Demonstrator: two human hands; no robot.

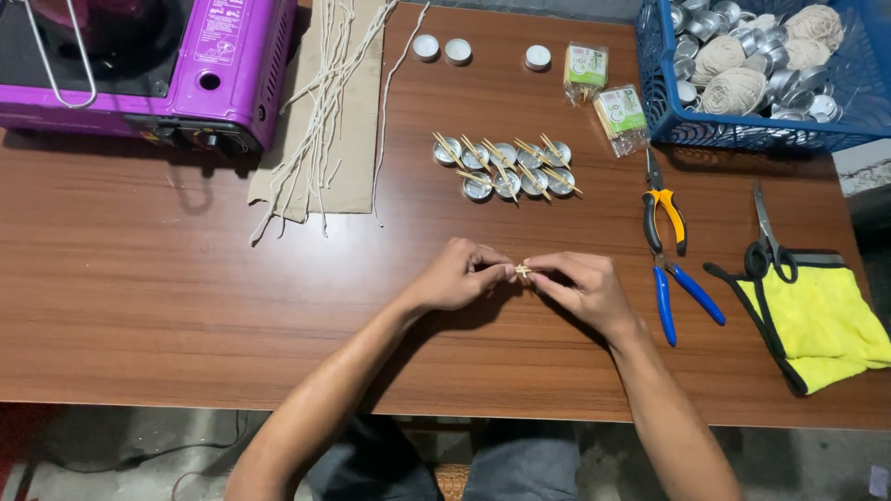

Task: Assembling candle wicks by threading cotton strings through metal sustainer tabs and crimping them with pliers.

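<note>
Fingertips (508, 271) of both hands are pinching together at the centre of the frame, the left hand (457, 276) and right hand (583, 288) closing tight on a small wick piece (522, 272) just above the wooden table (139, 297). It looks like a wick-fitting step, needing steady, fine alignment next, while finished tealight cups (506, 169) are sitting above, pliers (670, 243) waiting at right.

Both arms are bare, with no sleeves. The left hand (457, 276) and right hand (580, 286) wear no gloves, rings or watch. The trousers (520, 468) are grey.
</note>
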